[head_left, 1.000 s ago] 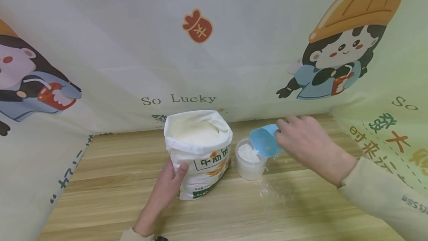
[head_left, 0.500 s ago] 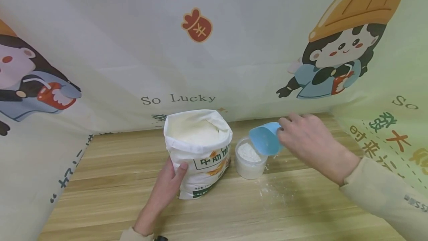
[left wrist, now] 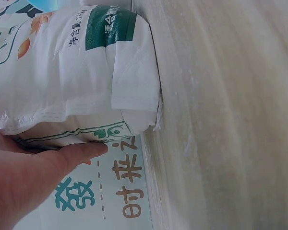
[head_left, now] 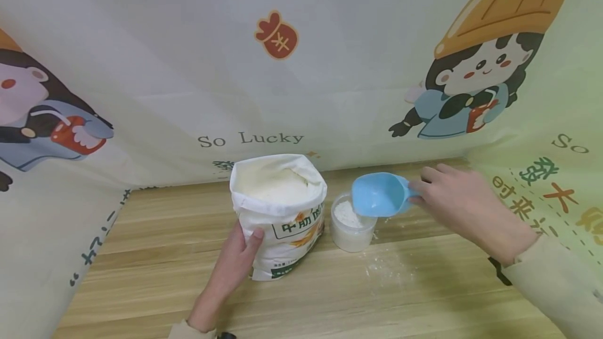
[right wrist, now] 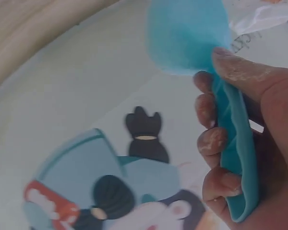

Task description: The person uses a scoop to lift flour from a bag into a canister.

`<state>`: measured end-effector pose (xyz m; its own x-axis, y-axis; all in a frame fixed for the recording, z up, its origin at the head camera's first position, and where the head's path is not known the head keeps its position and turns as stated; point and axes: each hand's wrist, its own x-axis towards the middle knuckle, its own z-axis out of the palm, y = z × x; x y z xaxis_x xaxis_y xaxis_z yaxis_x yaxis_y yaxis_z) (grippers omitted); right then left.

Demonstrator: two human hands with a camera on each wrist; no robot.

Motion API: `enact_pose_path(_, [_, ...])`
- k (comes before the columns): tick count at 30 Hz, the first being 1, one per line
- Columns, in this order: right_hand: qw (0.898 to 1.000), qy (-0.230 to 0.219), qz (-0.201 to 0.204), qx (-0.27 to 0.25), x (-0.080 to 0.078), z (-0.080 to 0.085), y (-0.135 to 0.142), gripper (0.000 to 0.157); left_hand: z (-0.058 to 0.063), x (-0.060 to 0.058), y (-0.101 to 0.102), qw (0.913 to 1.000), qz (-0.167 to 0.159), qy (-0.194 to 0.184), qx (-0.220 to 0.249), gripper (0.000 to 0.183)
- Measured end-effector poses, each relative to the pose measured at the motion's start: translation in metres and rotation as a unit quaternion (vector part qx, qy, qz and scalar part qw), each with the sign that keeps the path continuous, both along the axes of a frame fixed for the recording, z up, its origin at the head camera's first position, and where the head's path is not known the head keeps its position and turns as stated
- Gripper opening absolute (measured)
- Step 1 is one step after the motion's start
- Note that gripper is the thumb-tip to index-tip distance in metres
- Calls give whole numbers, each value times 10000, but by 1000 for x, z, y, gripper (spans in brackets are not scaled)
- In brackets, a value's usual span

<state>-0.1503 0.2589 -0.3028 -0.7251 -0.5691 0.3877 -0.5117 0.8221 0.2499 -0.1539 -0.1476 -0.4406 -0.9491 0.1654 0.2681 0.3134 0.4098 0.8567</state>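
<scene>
My left hand (head_left: 238, 255) grips the side of an opened white flour bag (head_left: 287, 224), its thumb lying across the bag's front. Flour (head_left: 282, 188) shows inside the folded-down mouth. In the left wrist view the bag (left wrist: 72, 72) stands on the wooden surface. With fingers curled round the handle, my right hand (head_left: 464, 203) holds a light blue scoop (head_left: 379, 195). The scoop's bowl overlaps the rim of a clear round tub (head_left: 352, 238) filled with white flour. In the right wrist view, flour dusts the fingers on the scoop handle (right wrist: 237, 148).
Spilled flour (head_left: 388, 268) dusts the wooden table (head_left: 155, 276) in front of the tub. Behind and at both sides rises a pale cloth backdrop (head_left: 188, 67) with cartoon figures and lettering.
My right hand has moved to the right and turned the scoop from tipped toward the tub to more level, its bowl facing up. My left hand and the flour bag stay in place.
</scene>
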Motion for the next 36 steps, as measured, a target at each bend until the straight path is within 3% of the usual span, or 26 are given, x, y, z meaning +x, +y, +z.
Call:
enact_pose_path(7, [9967, -94, 64, -802, 4, -21, 19, 25, 0, 1, 0, 10000, 44, -5, -35, 45])
enact_pose_path(13, [9913, 213, 19, -1299, 9, -41, 29, 78, 0, 1, -1, 10000, 65, -24, -29, 43])
enact_pose_path(15, [9891, 223, -26, -1452, 11, -49, 32, 68, 0, 1, -1, 10000, 59, -7, -25, 43])
enact_pose_path(20, [9813, -320, -341, -1865, 16, -66, 36, 25, 0, 1, -1, 9999, 62, 69, -51, 46])
enact_pose_path(28, [9622, -614, -623, -2579, 24, -94, 39, 20, -1, 0, -1, 10000, 8, 23, -28, 48])
enact_pose_path(36, [9503, -793, -694, -2930, 27, -114, 39, 16, 0, 1, -1, 10000, 8, 33, 6, 51])
